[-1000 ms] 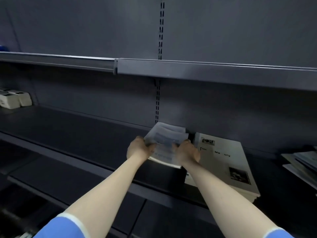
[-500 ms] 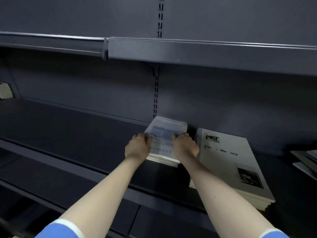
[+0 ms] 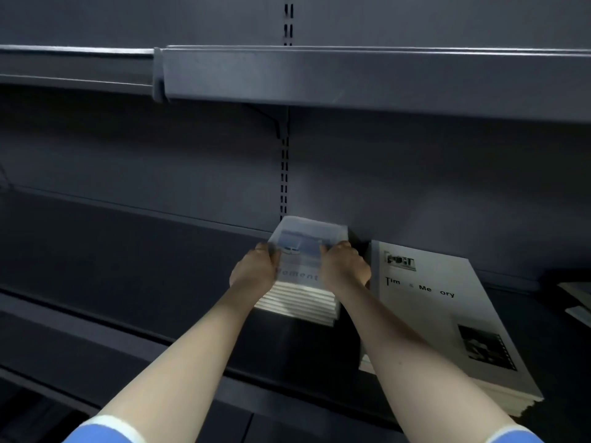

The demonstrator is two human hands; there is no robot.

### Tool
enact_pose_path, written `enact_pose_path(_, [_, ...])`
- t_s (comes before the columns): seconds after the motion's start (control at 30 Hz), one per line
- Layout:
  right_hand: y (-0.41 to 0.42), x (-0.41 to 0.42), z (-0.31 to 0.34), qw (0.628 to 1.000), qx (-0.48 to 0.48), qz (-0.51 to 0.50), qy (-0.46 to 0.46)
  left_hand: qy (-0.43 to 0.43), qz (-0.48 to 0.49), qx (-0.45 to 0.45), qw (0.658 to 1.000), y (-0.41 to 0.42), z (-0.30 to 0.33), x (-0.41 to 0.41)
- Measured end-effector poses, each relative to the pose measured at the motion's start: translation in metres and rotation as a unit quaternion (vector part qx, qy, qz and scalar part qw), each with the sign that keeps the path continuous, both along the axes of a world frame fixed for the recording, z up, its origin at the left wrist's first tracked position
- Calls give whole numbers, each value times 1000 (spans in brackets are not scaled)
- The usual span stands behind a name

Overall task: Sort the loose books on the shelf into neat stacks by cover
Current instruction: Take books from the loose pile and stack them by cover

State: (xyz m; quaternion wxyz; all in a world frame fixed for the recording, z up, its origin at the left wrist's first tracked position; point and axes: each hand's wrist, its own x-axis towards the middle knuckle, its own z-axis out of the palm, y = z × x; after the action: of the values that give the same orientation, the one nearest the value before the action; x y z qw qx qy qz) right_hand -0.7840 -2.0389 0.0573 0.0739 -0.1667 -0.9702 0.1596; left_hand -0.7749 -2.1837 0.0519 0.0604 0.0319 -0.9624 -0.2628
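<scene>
Two stacks are standing sorted; both hands (image 3: 300, 270) are gripping the "Moment" stack (image 3: 299, 295) (loose books (image 3: 575, 298) are waiting at right edge).

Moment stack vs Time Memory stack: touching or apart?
Apart. The head view shows a dark strip of shelf between the Moment stack and the Time Memory stack, though the right hand covers part of that gap.
</scene>
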Motion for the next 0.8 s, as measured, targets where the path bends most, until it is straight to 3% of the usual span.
enact_pose_path(0.3, [2,-5,0,1000,-27,-6,12,-1,-4,7,1000,-2,-2,-6])
enact_pose_path(0.43, [13,2,4,998,-60,32,8,25,27,-34,999,2,5,3])
enact_pose_path(0.63, [54,36,19,996,20,72,46,69,33,-44,996,24,12,22])
enact_pose_path(0.8, [106,55,33,993,80,57,58,72,-1,-115,991,62,25,34])
